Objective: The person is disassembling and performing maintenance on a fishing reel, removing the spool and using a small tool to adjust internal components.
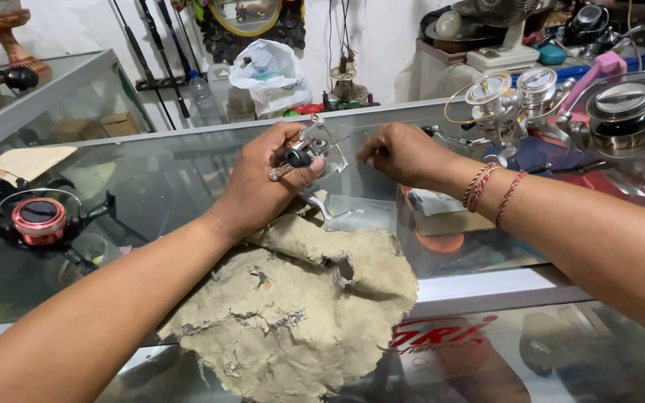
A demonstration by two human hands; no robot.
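My left hand (263, 183) grips a small silver fishing-reel body (309, 148) with a dark knob, held above the glass counter (188, 179). My right hand (401, 153) is just to the right of it, fingertips pinched together near the reel's edge; whether they hold a small part is too fine to tell. Red thread bracelets circle my right wrist. A torn, dirty tan cloth (300, 306) lies on the glass below both hands.
A black and red reel (39, 218) sits at the left on the glass. Several silver spinning reels (520, 101) and a dark-spooled one (625, 112) stand at the right. A white plastic bag (270, 75), bottles and rods line the back wall.
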